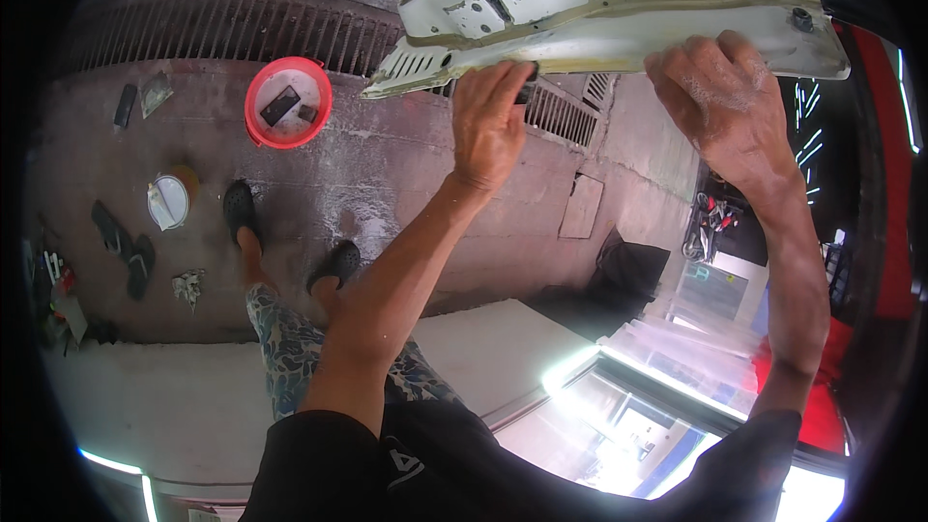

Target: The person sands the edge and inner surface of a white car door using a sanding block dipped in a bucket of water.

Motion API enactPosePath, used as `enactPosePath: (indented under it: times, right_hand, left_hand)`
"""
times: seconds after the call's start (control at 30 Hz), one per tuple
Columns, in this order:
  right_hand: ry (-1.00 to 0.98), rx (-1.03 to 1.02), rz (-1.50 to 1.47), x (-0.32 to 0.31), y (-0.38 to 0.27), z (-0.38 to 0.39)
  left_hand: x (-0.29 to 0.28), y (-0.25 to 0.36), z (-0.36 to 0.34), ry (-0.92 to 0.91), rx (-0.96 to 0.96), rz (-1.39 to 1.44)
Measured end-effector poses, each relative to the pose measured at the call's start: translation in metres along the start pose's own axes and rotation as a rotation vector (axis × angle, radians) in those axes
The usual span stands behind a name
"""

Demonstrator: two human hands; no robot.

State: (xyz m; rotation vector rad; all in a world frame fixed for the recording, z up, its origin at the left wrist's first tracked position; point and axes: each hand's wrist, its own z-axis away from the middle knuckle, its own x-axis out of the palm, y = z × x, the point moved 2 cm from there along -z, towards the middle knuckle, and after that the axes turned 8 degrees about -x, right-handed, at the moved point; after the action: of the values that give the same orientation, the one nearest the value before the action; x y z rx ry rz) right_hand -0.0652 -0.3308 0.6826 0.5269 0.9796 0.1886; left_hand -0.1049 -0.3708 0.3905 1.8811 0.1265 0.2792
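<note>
A white car body panel (599, 14), with a yellowish seam, slots and bolt holes, spans the top of the view. At its lower edge my left hand (486, 126) is closed around a small black block (529, 83), mostly hidden by the fingers. Farther right, my right hand (720, 106), wet with suds, has its fingers bent over the same edge of the panel. Its fingertips rest on the white face, and the thumb is partly hidden.
A red bucket (289, 60) of whitish liquid holds dark blocks. Nearby are a white-topped tub (168, 203), flip-flops (126, 246), a crumpled rag (188, 287) and a floor grate (213, 29). Black sheeting (619, 275) lies at right, near red-and-black tools (713, 222).
</note>
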Motion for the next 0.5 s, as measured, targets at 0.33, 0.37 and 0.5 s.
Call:
enactPosePath:
  times: [0.33,0.37,0.5]
  right_hand:
    - [-0.031,0.058,-0.036,0.006,0.003,0.005]
    - [-0.029,0.037,-0.037,0.005,0.004,0.001]
    - [-0.032,0.076,-0.058,0.009,-0.002,0.005]
  left_hand:
    - [-0.007,-0.014,-0.001,-0.015,0.035,0.020]
    - [-0.012,-0.041,0.006,-0.020,0.013,-0.051]
    - [0.008,-0.016,0.012,0.056,-0.061,-0.004]
